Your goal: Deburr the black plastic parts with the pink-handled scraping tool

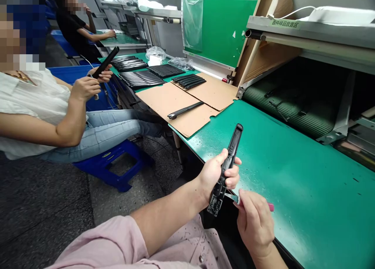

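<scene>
A long black plastic part (233, 141) is wrapped in the fingers of my left hand (215, 171), tilted with its rounded end up and away from me. Its lower end, nearer my lap, shows molded ribs and recesses. My right hand (255, 218) is closed on a knife (271, 207) with a pink handle. The thin metal blade points left and meets, or nearly meets, the part's lower edge; exact contact I cannot make out. Both hands are over the near edge of the green table (263, 144).
One black part (186, 110) lies on brown cardboard (164, 99), a small group (189, 81) behind it. Further stacks (142, 78) and plastic bags (156, 52) stand beyond. At left a co-worker (82, 91) on a blue stool (117, 171) holds a similar part. A conveyor (293, 105) runs at right.
</scene>
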A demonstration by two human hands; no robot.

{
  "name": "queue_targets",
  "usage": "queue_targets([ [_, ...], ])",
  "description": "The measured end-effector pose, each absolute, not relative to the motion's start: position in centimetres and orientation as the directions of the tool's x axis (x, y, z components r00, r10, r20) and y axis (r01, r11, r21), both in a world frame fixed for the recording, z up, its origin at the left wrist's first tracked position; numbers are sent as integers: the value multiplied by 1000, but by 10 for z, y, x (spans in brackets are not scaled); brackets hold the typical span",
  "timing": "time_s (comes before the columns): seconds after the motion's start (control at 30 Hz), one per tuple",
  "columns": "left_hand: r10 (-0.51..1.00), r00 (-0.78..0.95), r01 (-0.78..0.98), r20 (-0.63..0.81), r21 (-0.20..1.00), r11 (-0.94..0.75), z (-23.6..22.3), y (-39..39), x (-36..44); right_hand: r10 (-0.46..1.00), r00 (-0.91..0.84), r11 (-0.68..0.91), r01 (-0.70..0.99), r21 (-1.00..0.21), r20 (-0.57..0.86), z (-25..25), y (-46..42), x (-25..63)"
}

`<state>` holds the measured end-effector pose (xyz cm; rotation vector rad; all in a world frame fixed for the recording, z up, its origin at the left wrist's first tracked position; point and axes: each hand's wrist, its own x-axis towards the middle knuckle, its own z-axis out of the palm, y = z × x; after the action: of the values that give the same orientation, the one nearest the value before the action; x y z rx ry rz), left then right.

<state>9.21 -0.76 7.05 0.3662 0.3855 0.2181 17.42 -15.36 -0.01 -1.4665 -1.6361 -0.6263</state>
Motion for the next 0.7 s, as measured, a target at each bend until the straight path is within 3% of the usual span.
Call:
queue_targets([
  [0.17, 275, 888, -135, -368, 361, 923, 69, -12, 92, 566, -156, 218, 975, 36, 810, 10, -165, 189],
  [0.27, 316, 866, -162, -388, 379, 911, 69, -11, 94, 589, -139, 139, 988, 70, 796, 15, -162, 186],
  [0.37, 402, 839, -239, -367, 415, 878, 70, -8, 94, 629, 132, -97, 991, -91, 766, 11, -156, 179],
  [0.47, 478, 820, -312, -314, 455, 834, 70, -3, 91, 658, 446, -233, 887, -398, 607, 7, -156, 172],
  [0.57, 539, 794, -340, -282, 529, 778, 67, 0, 88, 738, 528, -167, 747, -643, 421, 12, -160, 166],
  [0.7, 607, 757, -353, -240, 631, 691, 63, 0, 90, 751, 527, -54, 650, -758, 398, 26, -165, 158],
])
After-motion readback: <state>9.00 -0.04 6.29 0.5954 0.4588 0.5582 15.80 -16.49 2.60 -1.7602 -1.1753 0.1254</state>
